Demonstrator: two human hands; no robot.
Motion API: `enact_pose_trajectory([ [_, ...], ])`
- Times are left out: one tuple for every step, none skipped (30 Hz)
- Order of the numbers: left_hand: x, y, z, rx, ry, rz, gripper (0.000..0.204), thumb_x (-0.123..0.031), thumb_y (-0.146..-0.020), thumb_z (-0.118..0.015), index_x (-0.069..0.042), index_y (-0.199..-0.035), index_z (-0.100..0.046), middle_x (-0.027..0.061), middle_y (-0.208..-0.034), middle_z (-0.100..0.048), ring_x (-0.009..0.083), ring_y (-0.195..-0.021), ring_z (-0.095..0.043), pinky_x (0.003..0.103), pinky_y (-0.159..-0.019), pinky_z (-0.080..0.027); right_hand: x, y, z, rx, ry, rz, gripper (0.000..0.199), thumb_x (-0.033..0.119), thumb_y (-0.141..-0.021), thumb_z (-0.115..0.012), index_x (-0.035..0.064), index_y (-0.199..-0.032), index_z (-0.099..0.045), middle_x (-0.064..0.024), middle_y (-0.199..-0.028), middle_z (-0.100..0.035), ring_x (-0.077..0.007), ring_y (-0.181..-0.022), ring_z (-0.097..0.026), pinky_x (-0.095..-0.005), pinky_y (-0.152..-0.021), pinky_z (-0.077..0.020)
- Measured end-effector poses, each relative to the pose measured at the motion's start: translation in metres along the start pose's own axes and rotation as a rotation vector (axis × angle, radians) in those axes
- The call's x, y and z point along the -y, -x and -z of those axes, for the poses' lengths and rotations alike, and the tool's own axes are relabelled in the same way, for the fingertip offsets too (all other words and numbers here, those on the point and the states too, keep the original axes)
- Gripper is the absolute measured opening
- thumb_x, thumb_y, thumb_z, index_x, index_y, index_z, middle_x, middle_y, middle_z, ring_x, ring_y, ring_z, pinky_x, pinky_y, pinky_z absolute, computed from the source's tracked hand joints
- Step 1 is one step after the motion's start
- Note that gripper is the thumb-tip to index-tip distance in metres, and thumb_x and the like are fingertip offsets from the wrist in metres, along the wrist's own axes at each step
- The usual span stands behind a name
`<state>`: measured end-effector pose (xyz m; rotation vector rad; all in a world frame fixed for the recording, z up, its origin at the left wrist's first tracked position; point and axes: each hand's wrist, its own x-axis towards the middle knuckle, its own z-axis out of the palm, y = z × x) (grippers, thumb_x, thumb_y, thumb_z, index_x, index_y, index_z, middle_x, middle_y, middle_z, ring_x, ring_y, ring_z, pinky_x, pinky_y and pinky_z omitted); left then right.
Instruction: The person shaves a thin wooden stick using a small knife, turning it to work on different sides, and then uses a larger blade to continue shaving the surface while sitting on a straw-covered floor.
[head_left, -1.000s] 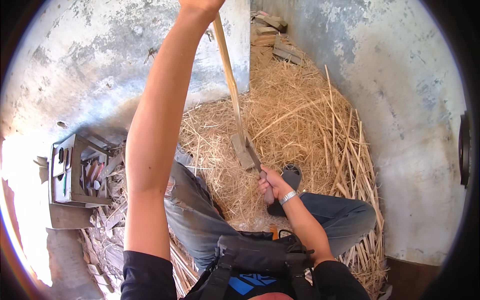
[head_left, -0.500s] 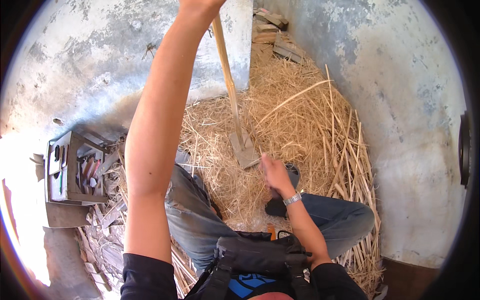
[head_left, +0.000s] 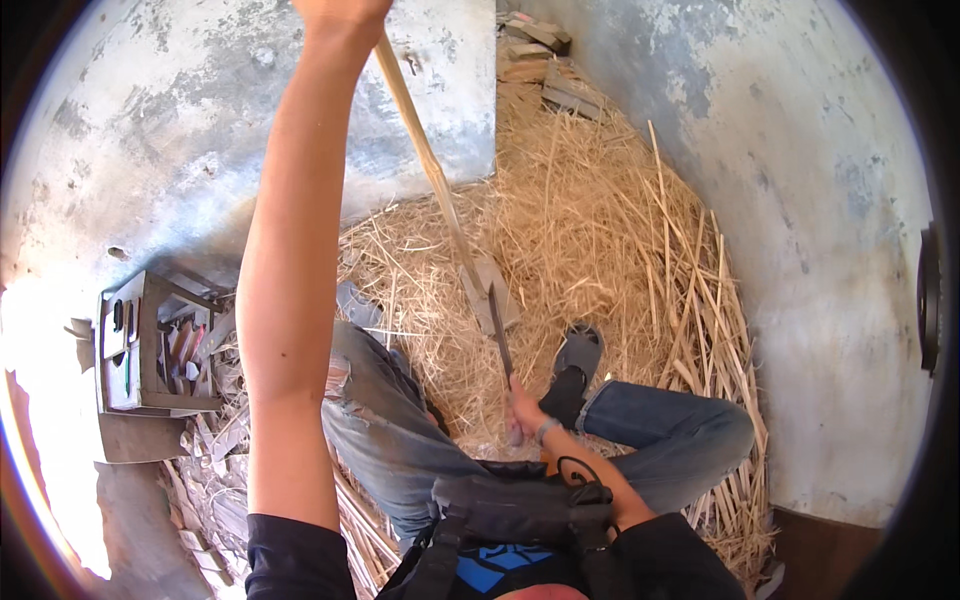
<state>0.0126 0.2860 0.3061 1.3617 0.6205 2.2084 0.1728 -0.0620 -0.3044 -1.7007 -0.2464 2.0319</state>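
Raised at the top edge, my left hand (head_left: 345,12) is closed around the upper end of a long, pale wooden stick (head_left: 425,150); its fingers are partly cut off by the frame. The stick slants down to a flat wooden block (head_left: 511,307) lying in the shavings between my legs. My right hand (head_left: 524,412), low and near my body, grips a knife (head_left: 499,325) with a long, dark, narrow blade. The blade points away from me, its tip over the block close to the stick's lower end. Whether blade and stick touch I cannot tell.
Straw-like shavings (head_left: 590,220) cover the floor, with split sticks (head_left: 735,400) piled along the right wall. A small wooden stand (head_left: 150,345) holding tools is at left. Wood pieces (head_left: 570,95) lie in the far corner. My sandalled foot (head_left: 578,355) is right of the block.
My left hand and the stick's upper end have swung left. My right hand has come back toward my body and turned, so the knife blade now shows plainly along the stick's lower end.
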Motion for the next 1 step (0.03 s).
enact_pose_trajectory([
  [-0.0044, -0.0108, 0.0118, 0.045, -0.016, 0.037, 0.059, -0.06, -0.106, -0.039, -0.016, -0.067, -0.037, -0.0064, -0.053, -0.031, 0.0063, -0.04, -0.028, 0.026, -0.036, -0.024, -0.0002, -0.0021, -0.0046, 0.016, 0.011, -0.001, 0.065, 0.069, -0.1, -0.044, 0.0062, -0.094, -0.062, -0.0072, -0.06, -0.057, -0.0226, -0.042, -0.049, -0.0416, -0.044, -0.0432],
])
